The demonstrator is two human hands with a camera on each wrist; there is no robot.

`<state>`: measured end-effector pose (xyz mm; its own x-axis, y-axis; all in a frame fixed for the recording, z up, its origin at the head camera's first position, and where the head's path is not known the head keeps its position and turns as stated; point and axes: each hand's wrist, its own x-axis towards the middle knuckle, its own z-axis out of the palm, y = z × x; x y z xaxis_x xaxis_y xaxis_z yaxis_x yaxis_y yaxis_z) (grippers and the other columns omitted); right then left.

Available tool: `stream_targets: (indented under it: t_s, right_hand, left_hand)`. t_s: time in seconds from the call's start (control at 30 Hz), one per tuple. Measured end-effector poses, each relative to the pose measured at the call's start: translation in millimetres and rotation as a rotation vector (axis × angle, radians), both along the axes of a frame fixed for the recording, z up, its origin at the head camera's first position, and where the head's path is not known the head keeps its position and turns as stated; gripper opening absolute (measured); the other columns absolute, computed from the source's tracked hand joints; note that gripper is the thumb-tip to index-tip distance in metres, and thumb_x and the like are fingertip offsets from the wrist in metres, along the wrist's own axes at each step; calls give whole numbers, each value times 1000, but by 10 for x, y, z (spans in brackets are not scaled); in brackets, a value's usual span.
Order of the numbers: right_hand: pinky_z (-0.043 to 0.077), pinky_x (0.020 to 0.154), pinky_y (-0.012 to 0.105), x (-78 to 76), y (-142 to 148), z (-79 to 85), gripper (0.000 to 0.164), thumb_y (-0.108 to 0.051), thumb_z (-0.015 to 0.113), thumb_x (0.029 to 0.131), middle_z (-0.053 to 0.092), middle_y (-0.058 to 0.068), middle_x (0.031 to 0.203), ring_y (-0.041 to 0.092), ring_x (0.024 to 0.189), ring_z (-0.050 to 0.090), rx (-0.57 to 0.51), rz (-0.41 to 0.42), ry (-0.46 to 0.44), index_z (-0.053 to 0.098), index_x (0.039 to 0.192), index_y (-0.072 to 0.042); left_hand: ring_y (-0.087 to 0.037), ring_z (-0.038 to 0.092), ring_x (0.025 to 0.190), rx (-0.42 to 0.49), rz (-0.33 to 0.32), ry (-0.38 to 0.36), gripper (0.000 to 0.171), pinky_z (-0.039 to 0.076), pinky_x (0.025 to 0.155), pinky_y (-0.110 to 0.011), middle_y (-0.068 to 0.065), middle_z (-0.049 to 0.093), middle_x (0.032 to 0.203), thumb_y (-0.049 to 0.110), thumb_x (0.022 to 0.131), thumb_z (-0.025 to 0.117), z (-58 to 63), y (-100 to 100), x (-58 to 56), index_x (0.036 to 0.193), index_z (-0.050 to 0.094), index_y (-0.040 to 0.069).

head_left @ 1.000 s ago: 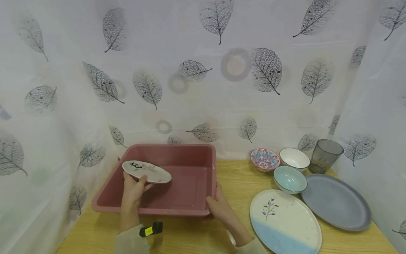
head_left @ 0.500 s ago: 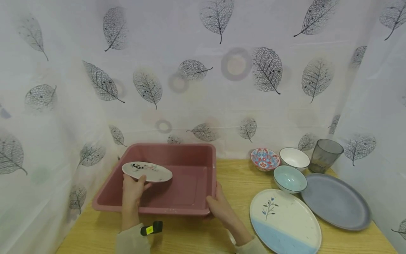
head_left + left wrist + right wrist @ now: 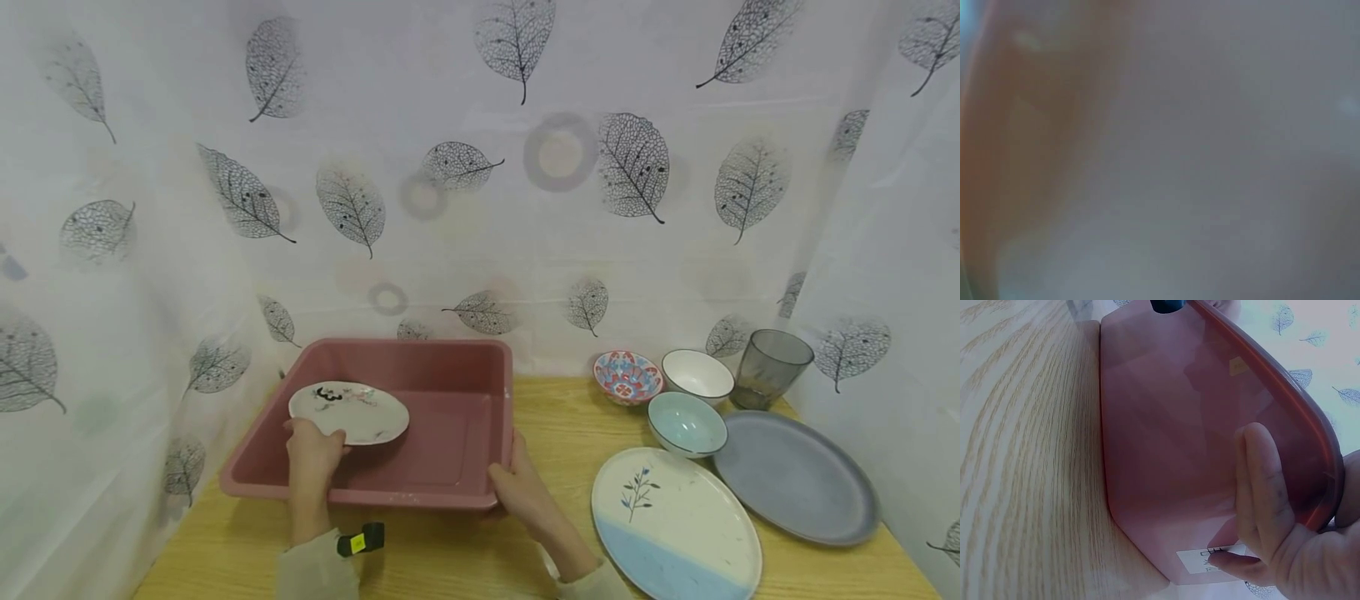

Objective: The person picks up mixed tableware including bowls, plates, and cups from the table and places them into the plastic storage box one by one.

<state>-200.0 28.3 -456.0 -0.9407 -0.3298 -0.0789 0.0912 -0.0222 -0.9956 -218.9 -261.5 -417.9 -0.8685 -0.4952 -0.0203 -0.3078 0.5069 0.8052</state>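
Observation:
In the head view a white oval plate (image 3: 356,414) with a dark floral design is over the left part of a dusky-pink basin (image 3: 450,425), tilted toward me. My left hand (image 3: 309,454) holds its near left edge, fingers mostly hidden. The left wrist view is a blur of pale grey and brown. My right hand (image 3: 516,483) grips the basin's front right corner. In the right wrist view its thumb is on the rim side and its fingers (image 3: 1264,481) lie along the outer wall, close to a white label (image 3: 1210,558).
Right of the basin stand a patterned bowl (image 3: 627,377), a white bowl (image 3: 697,373), a pale green bowl (image 3: 686,425) and a grey tumbler (image 3: 771,371). A blue-and-cream plate (image 3: 675,521) and a grey oval plate (image 3: 798,479) lie on the wooden table (image 3: 555,417). A leaf-print curtain (image 3: 480,250) encloses the back and sides.
The oval plate has tipped so more of its face shows, its near edge coming lower and toward me. My left hand has turned with it. The right hand and basin stay put.

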Motion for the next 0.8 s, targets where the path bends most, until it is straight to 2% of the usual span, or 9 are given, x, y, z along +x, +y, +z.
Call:
stream_targets:
  t_s: [0.07, 0.13, 0.2, 0.27, 0.33, 0.4, 0.57, 0.73, 0.8]
  right_hand:
    - [57, 52, 54, 8, -1, -1, 78, -5, 44, 91, 49, 31, 120, 25, 68, 65, 1, 1, -1, 1, 156, -3]
    - [57, 52, 55, 16, -4, -4, 78, -5, 44, 91, 48, 32, 120, 25, 67, 65, 2, 0, -4, 1, 156, -3]
    - [57, 52, 55, 23, -10, -9, 78, -5, 44, 90, 48, 32, 120, 25, 66, 65, 3, -1, -3, 1, 156, -4]
    - [56, 52, 55, 29, -17, -17, 79, -4, 44, 90, 48, 32, 120, 25, 65, 65, 4, -2, -4, 0, 156, -4]
    - [57, 52, 55, 33, -22, -18, 80, -4, 44, 90, 48, 32, 121, 25, 67, 65, 6, -1, -6, -1, 156, -4]
    - [57, 52, 55, 35, -26, -19, 80, -5, 44, 90, 49, 32, 121, 25, 68, 65, 4, 1, -7, -1, 156, -5]
    - [57, 52, 54, 34, -41, -11, 80, -4, 44, 90, 50, 32, 119, 25, 67, 65, -5, 2, -2, 0, 156, -4]
    - [57, 52, 54, 26, -41, 0, 79, -5, 45, 90, 52, 32, 115, 25, 63, 64, -5, 5, 1, 0, 156, -4]
    - [57, 53, 54, 20, -38, 0, 78, -5, 44, 90, 53, 32, 113, 25, 61, 63, -1, 5, 0, 0, 155, -4]
  left_hand:
    - [-33, 73, 69, -18, -2, 1, 88, 50, 85, -50, -25, 69, 72, 1, 88, 56, 0, 9, 15, 141, -9, -27]
    - [-44, 70, 82, -49, -1, 12, 85, 49, 85, -53, -34, 67, 82, -2, 86, 54, -5, 14, 28, 142, -5, -24]
    - [-57, 60, 100, -82, -4, 13, 82, 46, 89, -58, -49, 56, 99, -6, 81, 52, -7, 13, 38, 142, 0, -23]
    - [-66, 45, 109, -115, -11, -8, 75, 43, 92, -62, -57, 41, 111, -8, 78, 50, -15, 2, 39, 137, 5, -24]
    - [-66, 40, 110, -139, -19, -56, 71, 41, 92, -65, -57, 31, 118, -9, 77, 48, -14, -9, 29, 134, 9, -26]
    - [-64, 42, 108, -179, -39, -119, 64, 42, 90, -65, -55, 31, 118, -8, 79, 47, -16, -19, 20, 130, 15, -29]
    - [-60, 48, 102, -271, -83, -215, 44, 48, 83, -61, -50, 43, 108, -5, 81, 49, -3, -48, 10, 114, 37, -31]
    - [-58, 52, 97, -361, -165, -234, 31, 43, 89, -59, -44, 55, 101, -4, 77, 55, 7, -104, -27, 98, 51, -27]
    - [-52, 57, 92, -355, -187, -242, 28, 44, 89, -56, -39, 61, 97, -4, 77, 56, 5, -132, -34, 96, 53, -24]
